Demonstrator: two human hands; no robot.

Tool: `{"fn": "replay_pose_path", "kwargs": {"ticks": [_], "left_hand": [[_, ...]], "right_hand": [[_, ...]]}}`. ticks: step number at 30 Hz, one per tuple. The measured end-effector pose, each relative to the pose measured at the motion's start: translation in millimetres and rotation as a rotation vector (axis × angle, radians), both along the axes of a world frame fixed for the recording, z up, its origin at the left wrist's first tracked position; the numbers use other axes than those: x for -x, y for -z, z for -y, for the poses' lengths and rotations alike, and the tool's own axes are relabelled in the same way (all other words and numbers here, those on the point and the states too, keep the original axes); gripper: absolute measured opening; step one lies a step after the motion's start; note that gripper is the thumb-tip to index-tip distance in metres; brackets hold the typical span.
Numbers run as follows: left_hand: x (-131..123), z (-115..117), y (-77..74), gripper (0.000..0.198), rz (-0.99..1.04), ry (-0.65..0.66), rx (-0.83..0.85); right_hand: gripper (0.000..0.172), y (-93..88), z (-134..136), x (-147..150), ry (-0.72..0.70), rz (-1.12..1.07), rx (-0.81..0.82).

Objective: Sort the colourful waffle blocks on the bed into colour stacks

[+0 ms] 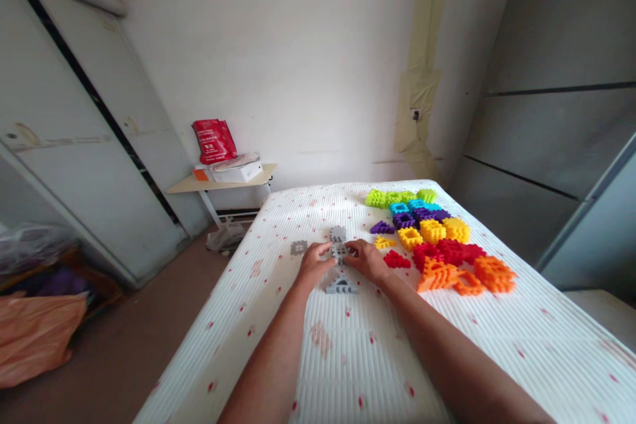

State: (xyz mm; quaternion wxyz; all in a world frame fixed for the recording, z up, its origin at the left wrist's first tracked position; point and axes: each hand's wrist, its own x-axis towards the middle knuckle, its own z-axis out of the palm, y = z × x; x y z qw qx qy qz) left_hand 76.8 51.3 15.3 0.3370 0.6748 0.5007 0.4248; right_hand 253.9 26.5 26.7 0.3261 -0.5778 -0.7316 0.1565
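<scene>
Between my two hands is a grey interlocking block piece (338,253), partly covered by fingers. My left hand (316,265) grips its left side, and my right hand (366,260) has thumb and fingers closed on its right side. Just beyond it lies a grey block with a solid top (338,234). To the left of my left hand rests a flat grey square piece (299,248). Nearer to me sits a grey triangular piece (341,285). Whether the held piece is joined to its neighbours, I cannot tell.
Right of my hands are rows of coloured blocks: lime green (392,198), blue (416,206), purple (403,220), yellow (432,231), red (451,252) and orange (494,274). All lie on a white ribbed bed cover (358,358). A small table (186,184) holds a red bag (213,141).
</scene>
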Motion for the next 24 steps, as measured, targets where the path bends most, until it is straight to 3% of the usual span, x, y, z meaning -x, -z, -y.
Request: {"fn": "replay_pose_path", "kwargs": {"ticks": [18, 24], "left_hand": [[0.6, 0.5, 2.6, 0.046, -0.163, 0.001, 0.004], [0.9, 0.3, 3.5, 0.056, -0.175, 0.001, 0.022]], "right_hand": [[0.033, 9.7, -4.0, 2.1, -0.002, 0.018, 0.012], [0.052, 8.7, -0.2, 2.1, 0.023, -0.046, 0.022]]}}
